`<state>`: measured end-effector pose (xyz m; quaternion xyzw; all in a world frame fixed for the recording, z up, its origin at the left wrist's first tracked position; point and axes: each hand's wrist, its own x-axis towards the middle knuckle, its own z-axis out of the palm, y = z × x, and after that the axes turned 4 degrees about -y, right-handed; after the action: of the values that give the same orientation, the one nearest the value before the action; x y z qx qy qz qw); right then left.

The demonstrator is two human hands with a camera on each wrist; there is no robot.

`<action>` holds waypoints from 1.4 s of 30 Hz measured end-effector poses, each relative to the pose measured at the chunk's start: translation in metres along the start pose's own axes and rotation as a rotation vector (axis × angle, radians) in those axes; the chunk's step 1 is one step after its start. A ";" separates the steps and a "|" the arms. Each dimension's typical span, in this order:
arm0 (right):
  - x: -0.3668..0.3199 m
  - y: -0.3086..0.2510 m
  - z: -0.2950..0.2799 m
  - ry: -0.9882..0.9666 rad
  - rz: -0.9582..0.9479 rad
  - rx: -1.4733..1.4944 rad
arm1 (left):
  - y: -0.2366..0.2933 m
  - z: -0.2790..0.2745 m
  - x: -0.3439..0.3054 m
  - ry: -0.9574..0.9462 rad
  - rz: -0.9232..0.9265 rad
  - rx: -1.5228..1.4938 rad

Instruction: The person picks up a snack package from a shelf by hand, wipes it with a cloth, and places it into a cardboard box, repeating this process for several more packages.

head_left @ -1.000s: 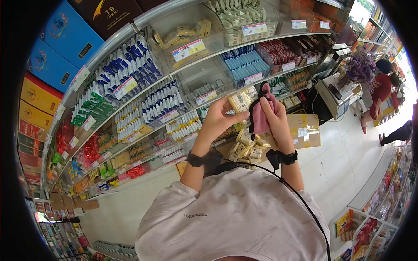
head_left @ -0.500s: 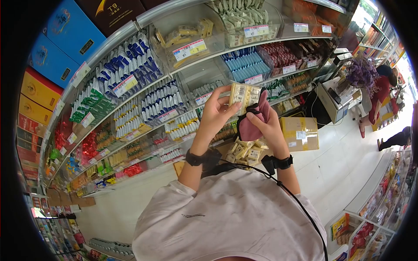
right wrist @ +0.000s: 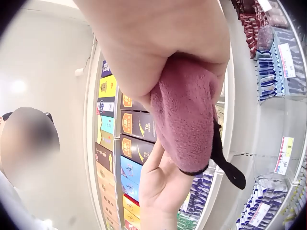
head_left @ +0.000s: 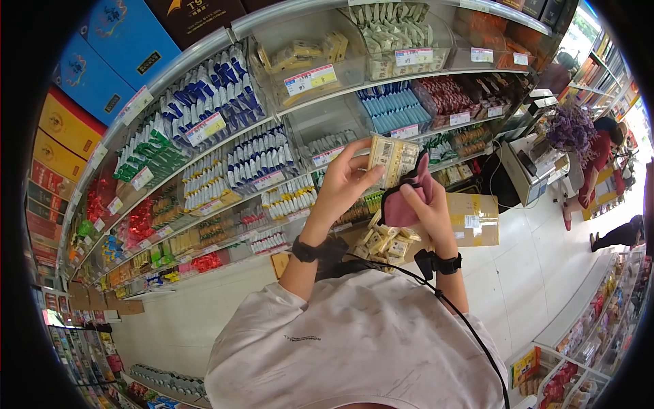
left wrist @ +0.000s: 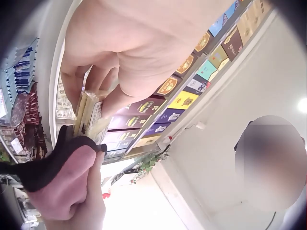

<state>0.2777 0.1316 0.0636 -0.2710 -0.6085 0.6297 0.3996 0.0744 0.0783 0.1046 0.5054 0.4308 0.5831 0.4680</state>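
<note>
My left hand [head_left: 344,184] grips a small stack of cream-yellow wrapped packets [head_left: 394,161], thumb on the near face and fingers behind. In the left wrist view the left hand [left wrist: 129,52] pinches the packets [left wrist: 91,115] by their sides. My right hand [head_left: 433,215] holds a pink cloth with black trim [head_left: 402,208] against the packets' lower right edge. The right wrist view shows the fuzzy pink cloth [right wrist: 187,110] bunched in the right hand [right wrist: 168,33], a black loop hanging from it; the packets are hidden there.
Loose cream packets [head_left: 387,244] lie in a carton below the hands, beside a taped cardboard box [head_left: 477,219]. Shelves of clear bins [head_left: 310,75] with wrapped snacks stand ahead. A counter with purple flowers [head_left: 571,126] and a person in red [head_left: 594,163] are at the right.
The packets have turned to show their printed face more upright, and the cloth has moved from beside them to their lower edge. The head view has shifted slightly.
</note>
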 end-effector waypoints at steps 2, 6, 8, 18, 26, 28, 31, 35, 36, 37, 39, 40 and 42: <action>0.002 -0.001 -0.005 0.090 0.033 0.120 | -0.001 -0.002 0.000 0.008 0.029 0.035; 0.001 0.002 -0.010 0.133 0.021 0.320 | -0.010 -0.001 0.003 -0.066 0.132 0.123; -0.002 -0.001 -0.004 -0.003 -0.004 0.227 | -0.011 0.007 0.005 -0.026 0.175 0.223; 0.006 -0.002 0.003 -0.005 -0.216 -0.297 | -0.011 0.027 0.004 -0.039 -0.018 -0.005; 0.005 0.004 0.005 0.004 -0.284 -0.397 | -0.013 0.018 0.002 -0.083 -0.090 0.252; 0.006 0.008 0.003 0.093 -0.083 -0.149 | -0.016 0.019 0.000 -0.140 -0.094 0.229; 0.013 0.003 -0.007 0.167 -0.005 0.090 | -0.026 0.020 0.003 -0.171 0.009 0.157; 0.012 0.004 -0.017 0.216 0.038 0.229 | -0.025 0.015 0.005 -0.201 -0.040 0.241; 0.012 0.006 -0.017 0.228 0.019 0.178 | -0.027 0.015 0.006 -0.184 -0.023 0.266; 0.012 0.009 -0.018 0.241 0.004 0.128 | -0.031 0.014 0.007 -0.169 -0.011 0.291; 0.012 0.023 -0.022 0.284 -0.027 0.002 | -0.040 0.015 0.009 -0.137 0.013 0.318; 0.011 0.032 -0.025 0.317 -0.035 -0.058 | -0.047 0.015 0.010 -0.127 0.055 0.321; 0.009 0.036 -0.023 0.361 -0.050 -0.102 | -0.046 0.018 0.009 -0.117 0.047 0.357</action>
<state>0.2862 0.1540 0.0269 -0.3842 -0.5647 0.5291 0.5036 0.0970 0.0959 0.0639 0.6235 0.4875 0.4776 0.3815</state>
